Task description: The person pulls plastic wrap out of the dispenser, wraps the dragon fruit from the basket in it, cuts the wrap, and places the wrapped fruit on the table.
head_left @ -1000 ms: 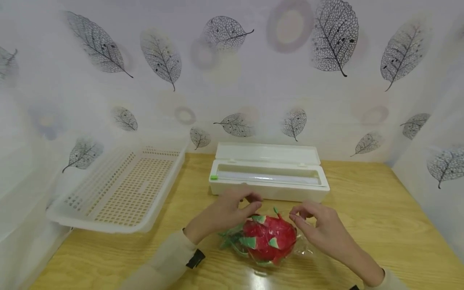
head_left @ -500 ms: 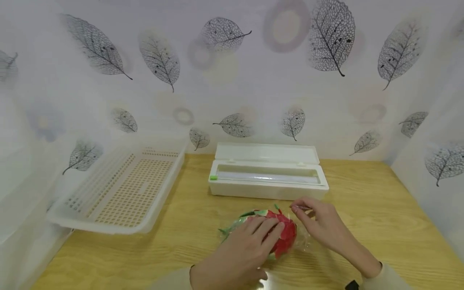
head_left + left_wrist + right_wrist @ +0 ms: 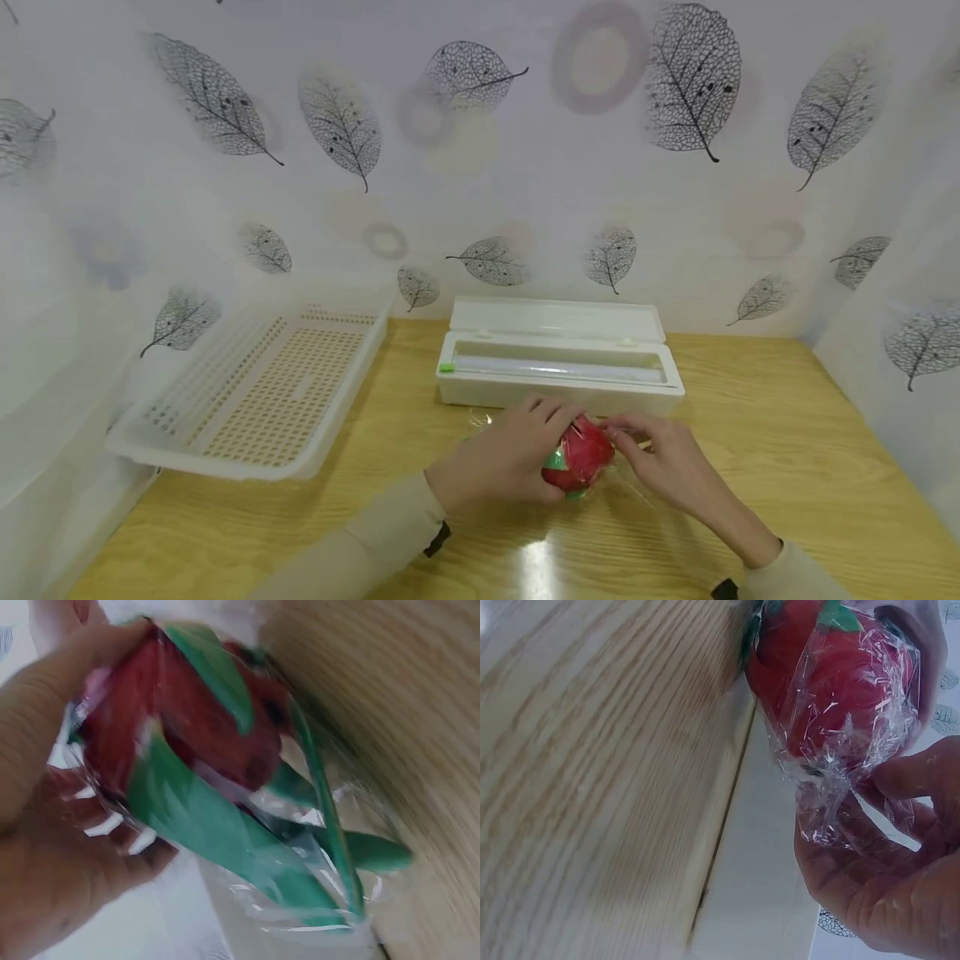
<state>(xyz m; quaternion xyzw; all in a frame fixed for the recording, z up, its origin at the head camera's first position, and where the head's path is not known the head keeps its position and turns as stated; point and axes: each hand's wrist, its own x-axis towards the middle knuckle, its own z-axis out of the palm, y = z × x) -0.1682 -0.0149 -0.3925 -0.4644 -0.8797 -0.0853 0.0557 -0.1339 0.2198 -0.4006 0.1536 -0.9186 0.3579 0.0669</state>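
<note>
dragon fruit [image 3: 579, 454] on counter [image 3: 750, 467], just before film box [image 3: 558, 367] | left hand [image 3: 504, 457] curled round fruit, steadying | right hand [image 3: 660, 463] pinching cling film [image 3: 832, 791] tail | advice: pull taut, smooth flat against skin, avoid tearing

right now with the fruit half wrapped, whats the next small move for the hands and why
Probably the right hand should pull its pinched tail of wrap snug and fold it against the fruit. The left hand already grips the fruit through the film, and the right wrist view shows a loose, bunched end of film sticking out from the fruit's side, not yet pressed down.
</note>
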